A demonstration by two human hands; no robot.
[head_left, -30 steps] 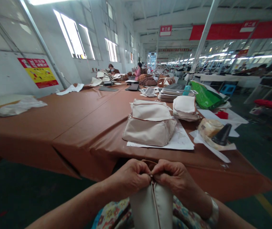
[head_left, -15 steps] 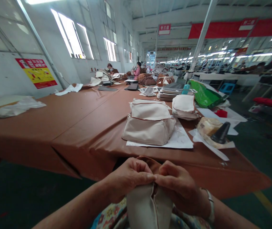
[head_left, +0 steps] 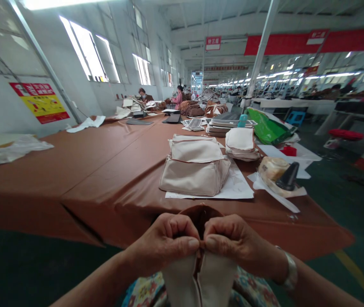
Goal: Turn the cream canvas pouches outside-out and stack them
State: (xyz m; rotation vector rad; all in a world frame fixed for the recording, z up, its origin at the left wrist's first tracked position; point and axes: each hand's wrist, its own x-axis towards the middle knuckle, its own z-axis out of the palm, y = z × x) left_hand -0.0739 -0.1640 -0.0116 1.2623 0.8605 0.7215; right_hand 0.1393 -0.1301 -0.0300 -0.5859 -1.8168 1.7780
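Note:
A cream piece with brown edging and a slit down its middle, which looks like a leather bag panel [head_left: 182, 281], hangs over my lap at the table's near edge. My left hand [head_left: 169, 238] pinches its upper edge just left of the slit. On the other side of the slit, my right hand [head_left: 233, 241] pinches the matching edge, thumb facing thumb. A small bit of brown edge shows between the thumb tips. Behind the hands, a brown curved part [head_left: 201, 211] rises against the table. My fingertips' undersides are hidden.
Stacked cream panels [head_left: 191, 175] lie on white paper [head_left: 239, 185] on the brown-covered table [head_left: 89, 170]. A smaller cream stack [head_left: 240, 143], a tape roll [head_left: 273, 167] and a black cone [head_left: 288, 177] sit to the right. Two people work far back.
My hands have drawn slightly apart, and the slit between them has opened wider. More of the brown part behind them shows. The view has turned a little to the right.

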